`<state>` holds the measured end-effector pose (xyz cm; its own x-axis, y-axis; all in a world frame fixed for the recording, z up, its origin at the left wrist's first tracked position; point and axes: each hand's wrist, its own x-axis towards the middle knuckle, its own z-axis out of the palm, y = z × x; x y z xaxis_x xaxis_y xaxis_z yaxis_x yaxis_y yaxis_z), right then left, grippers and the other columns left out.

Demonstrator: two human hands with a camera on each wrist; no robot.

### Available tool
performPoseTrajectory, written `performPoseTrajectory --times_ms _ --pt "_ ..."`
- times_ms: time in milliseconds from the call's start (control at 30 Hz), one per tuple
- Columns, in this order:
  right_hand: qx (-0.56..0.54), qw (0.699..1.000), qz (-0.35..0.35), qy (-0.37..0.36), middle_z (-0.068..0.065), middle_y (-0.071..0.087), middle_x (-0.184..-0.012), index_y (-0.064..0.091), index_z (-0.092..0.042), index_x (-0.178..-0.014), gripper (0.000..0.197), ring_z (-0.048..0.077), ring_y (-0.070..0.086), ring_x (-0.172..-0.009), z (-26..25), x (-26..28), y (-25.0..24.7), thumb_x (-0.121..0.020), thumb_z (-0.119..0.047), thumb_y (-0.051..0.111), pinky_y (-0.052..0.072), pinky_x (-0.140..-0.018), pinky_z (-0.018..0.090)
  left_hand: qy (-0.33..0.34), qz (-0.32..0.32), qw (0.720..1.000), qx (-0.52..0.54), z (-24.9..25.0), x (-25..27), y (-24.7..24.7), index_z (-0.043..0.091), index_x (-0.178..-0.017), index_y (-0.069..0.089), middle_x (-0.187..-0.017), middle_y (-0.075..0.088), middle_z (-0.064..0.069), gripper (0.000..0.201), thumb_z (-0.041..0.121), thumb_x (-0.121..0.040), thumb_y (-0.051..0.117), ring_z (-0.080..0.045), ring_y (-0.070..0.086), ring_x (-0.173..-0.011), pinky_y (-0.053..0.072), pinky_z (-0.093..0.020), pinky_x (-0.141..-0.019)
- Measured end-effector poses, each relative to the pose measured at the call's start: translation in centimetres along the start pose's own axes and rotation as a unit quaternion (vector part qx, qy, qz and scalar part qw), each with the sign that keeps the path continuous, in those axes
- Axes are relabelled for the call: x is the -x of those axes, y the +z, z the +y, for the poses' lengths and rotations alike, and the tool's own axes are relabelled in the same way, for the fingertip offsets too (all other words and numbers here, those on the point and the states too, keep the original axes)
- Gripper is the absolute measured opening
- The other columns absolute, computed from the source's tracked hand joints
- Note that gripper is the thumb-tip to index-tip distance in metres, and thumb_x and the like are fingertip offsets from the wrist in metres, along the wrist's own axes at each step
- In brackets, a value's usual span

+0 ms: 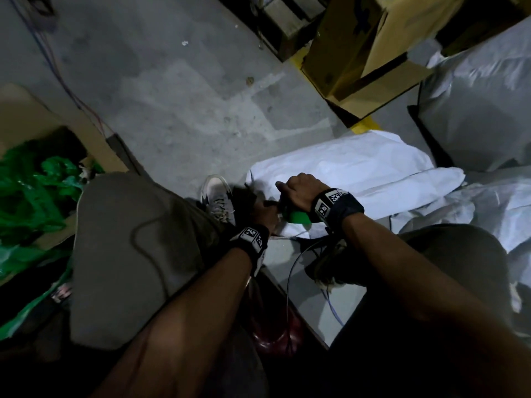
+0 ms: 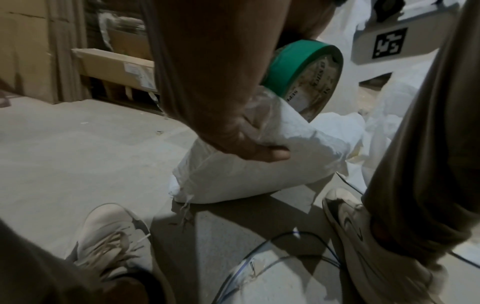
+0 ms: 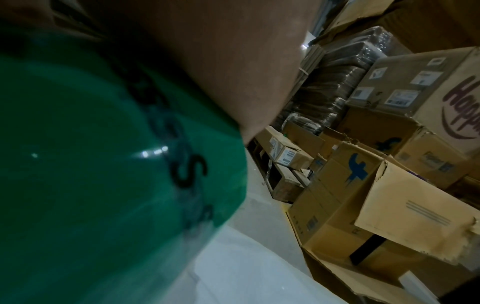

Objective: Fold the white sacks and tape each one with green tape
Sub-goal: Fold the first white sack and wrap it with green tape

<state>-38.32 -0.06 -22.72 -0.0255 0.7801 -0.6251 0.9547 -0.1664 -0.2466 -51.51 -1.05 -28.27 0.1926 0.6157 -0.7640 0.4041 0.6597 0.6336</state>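
Taping step: left hand (image 2: 233,131) fingers pinch folded sack (image 2: 249,174) end; right hand (image 1: 301,193), at 3 o'clock, grips tape roll (image 2: 298,70). Next, likely: wrap tape round.

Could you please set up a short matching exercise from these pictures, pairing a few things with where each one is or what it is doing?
Things:
1. green tape roll
2. folded white sack
3. left hand
4. cardboard boxes

States:
A. grips the sack's end
B. held in the right hand
C. stacked beyond the sack
D. lies on the concrete floor

Pairs: 1-B, 2-D, 3-A, 4-C
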Motion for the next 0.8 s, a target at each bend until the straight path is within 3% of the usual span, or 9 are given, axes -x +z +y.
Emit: performPoseTrajectory --times_ms 100,233,300,367,533,633,700,767,800 --pt "-0.02 1.0 0.001 0.01 0.024 0.065 -0.111 0.068 -0.013 -0.116 0.042 0.039 0.056 -0.103 0.1 0.1 -0.5 -0.106 -0.033 0.032 0.044 -0.087 0.044 0.003 0.012 1.0 0.006 -0.4 -0.6 0.0 -0.003 -0.098 0.068 -0.071 0.058 -0.003 0.02 0.014 -0.089 0.073 -0.018 0.054 -0.063 0.034 -0.009 -0.038" --pt "-0.043 0.999 0.022 0.0 0.025 0.067 -0.106 0.072 -0.013 -0.11 0.041 0.041 0.057 -0.101 1.0 -0.1 -0.4 -0.107 -0.031 0.035 0.044 -0.092 0.049 -0.021 0.01 0.999 0.047 -0.5 -0.8 0.0 0.005 -0.084 0.062 -0.057 0.055 0.004 0.019 0.017 -0.089 0.076 -0.001 0.049 -0.039 0.033 -0.011 -0.034" --pt "-0.042 0.999 0.025 -0.002 0.026 0.066 -0.107 0.072 -0.012 -0.111 0.04 0.042 0.057 -0.101 1.3 -0.1 -0.2 -0.106 -0.03 0.037 0.044 -0.093 0.05 -0.014 0.002 0.999 0.047 -0.5 -0.8 0.2 0.008 -0.071 0.058 -0.051 0.053 -0.001 0.027 0.017 -0.089 0.076 -0.002 0.047 -0.032 0.036 -0.016 -0.035" --pt "-0.024 0.999 0.032 -0.015 0.026 0.067 -0.11 0.071 -0.012 -0.115 0.039 0.041 0.057 -0.104 1.5 0.1 -0.1 -0.107 -0.03 0.038 0.044 -0.093 0.049 -0.01 0.006 0.999 0.036 -0.4 -1.1 0.5 0.009 -0.063 0.059 -0.058 0.055 -0.007 0.032 0.02 -0.087 0.078 -0.013 0.054 -0.044 0.041 -0.024 -0.048" --pt "-0.08 0.987 0.139 -0.009 0.004 0.07 -0.097 0.068 -0.021 -0.108 0.038 0.026 0.063 -0.093 2.5 0.4 0.6 -0.099 -0.053 0.049 0.048 -0.08 0.037 -0.005 0.026 1.0 -0.013 0.4 -0.9 0.7 0.007 -0.093 0.076 -0.087 0.071 -0.016 0.024 0.029 -0.084 0.071 -0.031 0.068 -0.08 0.054 -0.036 -0.073" --pt "-0.136 0.982 0.131 -0.01 -0.007 0.061 -0.076 0.059 -0.023 -0.11 0.046 0.024 0.062 -0.081 4.0 1.3 1.2 -0.087 -0.062 0.064 0.041 -0.075 0.031 -0.01 0.027 0.999 0.022 0.1 -1.2 0.7 0.002 -0.08 0.066 -0.059 0.059 -0.013 0.017 0.014 -0.092 0.06 -0.025 0.057 -0.05 0.042 -0.03 -0.055" --pt "-0.131 0.984 0.122 -0.012 -0.011 0.062 -0.073 0.055 -0.03 -0.106 0.048 0.02 0.064 -0.078 4.9 2.2 1.8 -0.079 -0.067 0.068 0.041 -0.08 0.033 -0.008 0.032 0.999 0.025 -1.1 -2.3 1.2 0.005 -0.071 0.059 -0.05 0.051 -0.014 0.022 0.021 -0.087 0.06 -0.028 0.052 -0.045 0.041 -0.035 -0.055" --pt "-0.185 0.978 0.095 0.003 -0.013 0.064 -0.073 0.055 -0.035 -0.098 0.038 0.01 0.064 -0.071 5.4 2.6 2.3 -0.079 -0.06 0.075 0.043 -0.073 0.029 -0.01 0.03 0.999 0.006 -2.0 -2.9 1.7 0.0 -0.086 0.064 -0.06 0.055 -0.027 0.034 0.032 -0.076 0.059 -0.043 0.058 -0.055 0.048 -0.043 -0.052" --pt "-0.214 0.973 0.09 0.006 -0.013 0.063 -0.072 0.057 -0.035 -0.095 0.033 0.005 0.062 -0.069 5.4 2.6 2.4 -0.079 -0.054 0.078 0.043 -0.067 0.026 -0.006 0.028 1.0 -0.004 -1.6 -2.3 1.6 -0.002 -0.093 0.065 -0.062 0.057 -0.025 0.033 0.028 -0.081 0.061 -0.04 0.057 -0.054 0.05 -0.035 -0.047"
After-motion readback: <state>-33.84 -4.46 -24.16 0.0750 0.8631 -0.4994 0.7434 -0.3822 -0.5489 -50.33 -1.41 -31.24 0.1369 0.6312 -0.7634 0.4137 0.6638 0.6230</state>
